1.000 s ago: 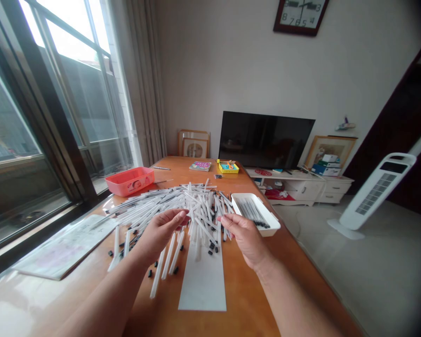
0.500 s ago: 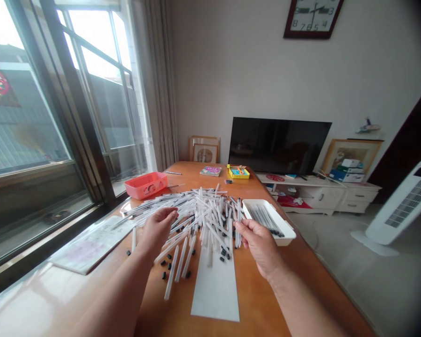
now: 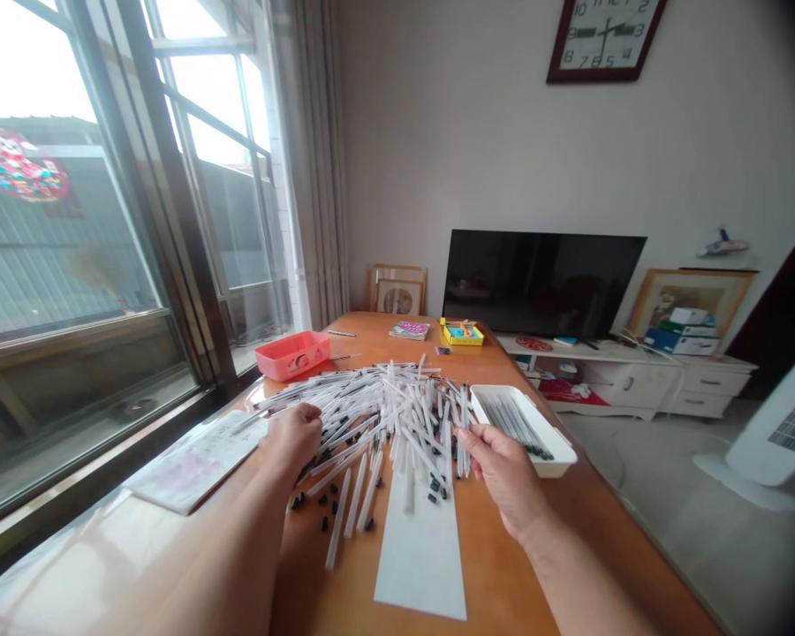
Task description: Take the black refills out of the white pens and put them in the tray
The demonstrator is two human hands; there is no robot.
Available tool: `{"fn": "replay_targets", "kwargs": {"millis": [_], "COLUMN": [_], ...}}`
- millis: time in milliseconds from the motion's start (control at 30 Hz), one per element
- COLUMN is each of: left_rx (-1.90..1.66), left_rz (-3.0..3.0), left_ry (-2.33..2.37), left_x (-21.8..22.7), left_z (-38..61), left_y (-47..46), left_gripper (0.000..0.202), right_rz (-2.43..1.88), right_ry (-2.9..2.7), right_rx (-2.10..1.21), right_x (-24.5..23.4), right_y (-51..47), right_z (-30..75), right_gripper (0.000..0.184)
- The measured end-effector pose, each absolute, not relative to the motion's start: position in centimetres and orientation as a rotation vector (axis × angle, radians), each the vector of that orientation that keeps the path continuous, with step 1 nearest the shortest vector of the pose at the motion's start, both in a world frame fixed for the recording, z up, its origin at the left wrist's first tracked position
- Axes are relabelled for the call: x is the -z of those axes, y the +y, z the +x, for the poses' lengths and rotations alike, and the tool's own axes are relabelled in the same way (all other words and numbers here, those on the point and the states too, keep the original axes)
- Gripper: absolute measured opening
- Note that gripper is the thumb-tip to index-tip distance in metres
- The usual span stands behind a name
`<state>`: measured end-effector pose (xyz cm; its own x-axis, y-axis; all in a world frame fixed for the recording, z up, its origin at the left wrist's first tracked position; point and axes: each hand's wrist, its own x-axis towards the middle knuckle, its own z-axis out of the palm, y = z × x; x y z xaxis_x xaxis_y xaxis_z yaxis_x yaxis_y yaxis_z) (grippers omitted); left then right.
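A heap of translucent white pen barrels (image 3: 407, 415) lies on the brown table, mixed with thin dark-tipped pen refills (image 3: 305, 389). My left hand (image 3: 297, 435) is at the heap's left edge, its fingers closed together. What they hold, if anything, is hidden. Close to the heap's right side, my right hand (image 3: 500, 459) has thumb and forefinger pinched, and I cannot make out anything between them. Just beyond it stands a white tray (image 3: 563, 458) with several dark-tipped clear pens or refills lying inside. Small black plugs (image 3: 324, 523) are scattered in front of the heap.
A white paper strip (image 3: 420, 565) lies under the heap's near end. To the left are a booklet (image 3: 192, 468) and a red plastic box (image 3: 292, 356). Further back sit a magazine (image 3: 409, 331) and a yellow box (image 3: 462, 334). The table's right edge runs past the tray.
The view has shifted slightly, moving the scene right and down. My left hand has moved left along the heap. The right hand stays pinched near the tray.
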<state>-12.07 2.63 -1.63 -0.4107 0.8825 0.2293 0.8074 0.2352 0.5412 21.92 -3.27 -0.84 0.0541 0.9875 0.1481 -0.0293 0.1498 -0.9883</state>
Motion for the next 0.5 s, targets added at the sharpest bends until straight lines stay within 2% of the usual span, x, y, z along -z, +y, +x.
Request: {"fn": "replay_targets", "kwargs": {"millis": [167,500], "left_rx": [-0.668,-0.599], "left_rz": [1.683,1.885], "left_ry": [2.494,2.461], "left_x": [1.1,1.6], "left_z": [-10.7,-9.8], "left_y": [1.9,1.7], "left_gripper": [0.024,0.026], "right_rz": [-1.092,-1.120], "right_ry": [-1.224,-1.221], "right_rx": [-1.069,-1.087], "right_x": [0.8,0.9], "right_y": [-3.3,-3.5], "right_z": [21.7,21.6], "right_gripper": [0.037,0.035]}}
